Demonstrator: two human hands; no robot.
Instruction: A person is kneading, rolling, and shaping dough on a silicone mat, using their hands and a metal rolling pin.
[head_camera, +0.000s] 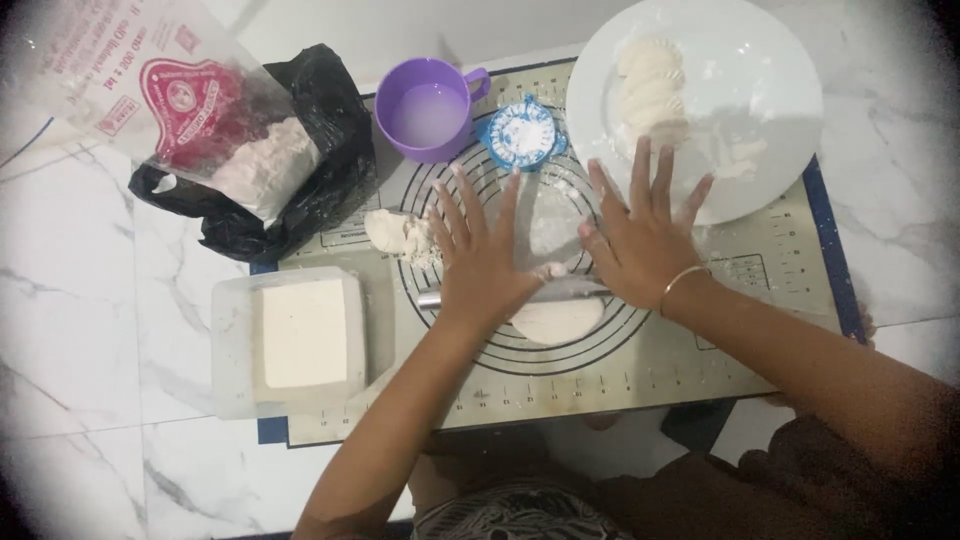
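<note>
on the baking mat (700, 350), flat left hand (483, 262) and right hand (640, 245) press a rolling pin (432, 298).

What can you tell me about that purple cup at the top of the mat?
The purple cup looks like smooth plastic, round, with a small loop handle pointing toward the right. It stands upright at the far edge of the baking mat, holding a shallow pool of cloudy, pale liquid. A black bag lies close on its left and a blue-and-white dumpling press sits just to its right, near the handle. Neither hand touches it.
</note>
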